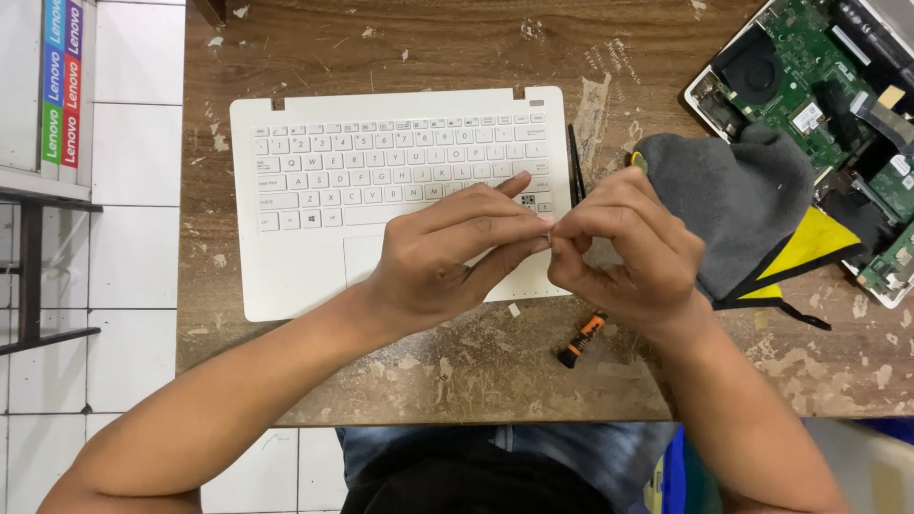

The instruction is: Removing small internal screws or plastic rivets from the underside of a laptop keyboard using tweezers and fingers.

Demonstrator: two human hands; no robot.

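On the worn, paint-flecked wooden table [476, 381] over white floor tiles [133, 238], beside the white keyboard panel [314, 190], the left hand [438, 257] and right hand [628, 252] pinch fingertips together on something too small to tell.

Both hands [547, 249] pinched together, fingertips seemingly touching

We see a gray and yellow cloth [738, 205] on the right of the worn wooden table [381, 52], an opened laptop base [824, 90] far right, and a black-and-orange screwdriver [582, 339] near the front edge.
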